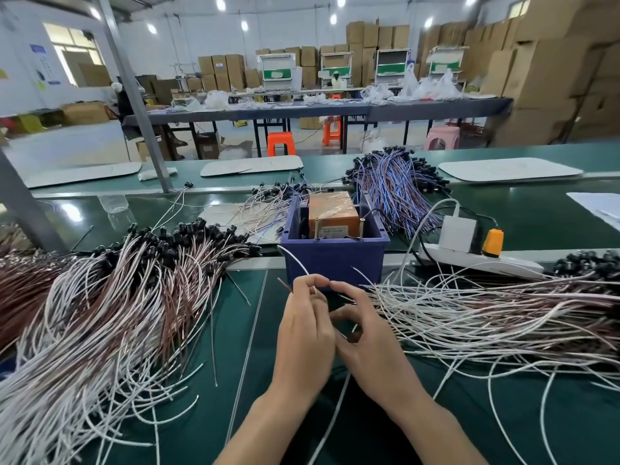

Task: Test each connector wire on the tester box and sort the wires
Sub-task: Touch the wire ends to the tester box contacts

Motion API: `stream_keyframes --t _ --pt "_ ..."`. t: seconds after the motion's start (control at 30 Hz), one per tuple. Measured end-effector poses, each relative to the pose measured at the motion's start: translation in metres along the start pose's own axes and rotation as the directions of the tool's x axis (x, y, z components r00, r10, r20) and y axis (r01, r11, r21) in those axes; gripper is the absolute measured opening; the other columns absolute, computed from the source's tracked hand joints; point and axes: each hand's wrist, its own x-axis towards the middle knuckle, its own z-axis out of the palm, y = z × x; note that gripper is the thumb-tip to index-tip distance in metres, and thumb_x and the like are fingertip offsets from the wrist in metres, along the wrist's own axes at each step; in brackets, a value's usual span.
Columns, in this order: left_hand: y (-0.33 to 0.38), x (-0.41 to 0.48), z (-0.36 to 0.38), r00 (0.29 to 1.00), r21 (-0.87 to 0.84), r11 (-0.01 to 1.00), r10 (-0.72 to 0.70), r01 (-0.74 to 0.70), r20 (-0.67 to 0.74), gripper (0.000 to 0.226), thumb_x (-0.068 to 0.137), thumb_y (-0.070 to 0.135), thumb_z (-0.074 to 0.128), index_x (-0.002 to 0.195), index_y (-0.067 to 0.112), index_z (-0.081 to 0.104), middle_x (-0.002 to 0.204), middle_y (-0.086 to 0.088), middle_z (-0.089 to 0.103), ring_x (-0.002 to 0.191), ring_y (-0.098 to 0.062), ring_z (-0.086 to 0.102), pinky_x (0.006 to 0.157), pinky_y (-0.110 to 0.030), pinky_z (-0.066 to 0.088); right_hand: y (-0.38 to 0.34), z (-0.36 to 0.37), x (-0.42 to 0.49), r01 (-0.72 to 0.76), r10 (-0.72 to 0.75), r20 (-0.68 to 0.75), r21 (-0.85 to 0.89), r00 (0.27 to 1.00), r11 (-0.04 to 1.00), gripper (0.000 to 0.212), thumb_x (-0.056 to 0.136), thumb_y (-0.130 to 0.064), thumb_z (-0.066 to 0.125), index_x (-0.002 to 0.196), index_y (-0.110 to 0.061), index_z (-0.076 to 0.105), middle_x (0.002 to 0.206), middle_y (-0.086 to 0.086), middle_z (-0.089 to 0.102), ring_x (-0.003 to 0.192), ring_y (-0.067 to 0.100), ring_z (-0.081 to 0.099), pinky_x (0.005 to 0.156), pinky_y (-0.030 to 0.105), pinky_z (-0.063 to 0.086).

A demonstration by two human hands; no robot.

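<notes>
Head view: left hand (305, 325) pinches wire (295, 260) ends, tips aimed at tester box (332, 209) just beyond. Right hand (367, 340) alongside, curled round what looks like its dark connector.

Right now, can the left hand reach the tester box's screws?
Probably yes: the left hand, pinching a wire, hovers just before the tester box; nothing stands between it and the screws.

The tester box (332, 209) label (334, 230) is too small to read. The left wire pile (100, 313) and right wire pile (503, 317) run off the edges. The right hand (367, 340) half-hides one connector wire (354, 337).
</notes>
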Motion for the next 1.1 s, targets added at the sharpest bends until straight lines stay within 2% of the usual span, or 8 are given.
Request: stream_keyframes --t 0.13,0.3,0.37,0.53,0.63,0.73,0.9,1.1 --pt "0.0 -0.002 0.002 0.997 0.002 1.0 -0.015 0.015 0.073 0.031 0.092 0.027 0.031 0.11 0.043 0.051 0.095 0.006 0.064 0.091 -0.009 0.061 0.078 -0.026 0.048 0.005 0.002 -0.002 0.084 -0.088 -0.015 -0.192 0.996 0.978 0.055 0.089 -0.015 0.072 0.122 -0.05 0.044 0.095 -0.018 0.067 0.063 -0.001 0.058 0.058 0.009 0.037" --pt "0.002 -0.002 0.004 0.994 -0.076 0.997 -0.019 0.028 0.112 0.037 0.093 0.026 0.033 0.118 0.042 0.055 0.084 0.007 0.065 0.08 -0.009 0.061 0.073 -0.024 0.048 0.011 0.005 -0.004 0.102 -0.14 -0.107 -0.298 0.984 0.949 0.036 0.09 -0.037 0.066 0.119 -0.046 0.046 0.086 -0.017 0.066 0.068 0.001 0.06 0.059 0.01 0.04" --pt "0.006 -0.003 0.003 0.995 -0.165 0.986 -0.017 0.034 0.103 0.036 0.097 0.029 0.035 0.121 0.045 0.055 0.087 0.009 0.068 0.078 -0.007 0.064 0.072 -0.019 0.049 0.009 0.005 -0.004 0.103 -0.141 -0.16 -0.229 0.977 0.968 0.024 0.093 -0.047 0.059 0.116 -0.045 0.051 0.088 -0.018 0.066 0.069 0.005 0.063 0.058 0.011 0.041" --pt "0.013 -0.007 0.0 0.999 -0.267 0.963 0.034 -0.027 0.02 0.039 0.102 0.041 0.038 0.138 0.042 0.052 0.115 0.014 0.067 0.105 -0.009 0.067 0.084 -0.013 0.049 0.003 0.008 -0.003 0.043 -0.038 -0.228 0.018 0.973 0.999 0.007 0.1 -0.036 0.062 0.103 -0.042 0.064 0.09 -0.014 0.071 0.08 0.011 0.068 0.066 0.023 0.051" --pt "0.017 -0.014 0.004 0.993 -0.204 0.972 0.116 -0.119 -0.029 0.026 0.101 0.038 0.04 0.118 0.035 0.059 0.117 0.014 0.068 0.107 -0.015 0.067 0.086 -0.024 0.053 -0.002 0.004 0.0 -0.007 0.08 -0.294 0.242 0.952 0.97 0.008 0.099 -0.026 0.064 0.098 -0.033 0.069 0.089 -0.01 0.074 0.079 0.004 0.069 0.066 0.015 0.05" --pt "0.021 -0.016 0.012 0.999 -0.299 0.954 0.033 -0.037 -0.019 0.014 0.1 0.035 0.042 0.101 0.03 0.055 0.115 0.008 0.07 0.099 -0.018 0.07 0.08 -0.028 0.056 -0.003 -0.003 0.004 -0.089 0.226 -0.27 0.44 0.936 0.894 0.006 0.098 -0.023 0.065 0.097 -0.024 0.07 0.078 -0.001 0.072 0.067 0.006 0.065 0.058 0.014 0.048" --pt "0.016 0.002 0.004 0.969 -0.555 0.807 -0.247 0.201 -0.009 0.011 0.108 0.019 0.04 0.114 0.016 0.049 0.107 -0.004 0.075 0.098 -0.019 0.071 0.072 -0.028 0.057 -0.002 -0.004 0.005 -0.112 0.239 -0.209 0.485 0.948 0.867 0.004 0.098 -0.014 0.064 0.095 -0.014 0.066 0.065 -0.001 0.063 0.046 -0.001 0.05 0.046 0.008 0.038" --pt "0.015 0.02 -0.017 0.92 -0.786 0.548 -0.387 0.288 0.068 0.02 0.106 0.018 0.043 0.105 0.014 0.062 0.085 -0.005 0.072 0.081 -0.015 0.069 0.071 -0.029 0.059 0.002 0.001 0.005 -0.128 0.24 -0.21 0.44 0.948 0.889 0.005 0.097 -0.014 0.066 0.093 -0.012 0.067 0.063 -0.004 0.064 0.058 0.005 0.055 0.058 0.015 0.043"
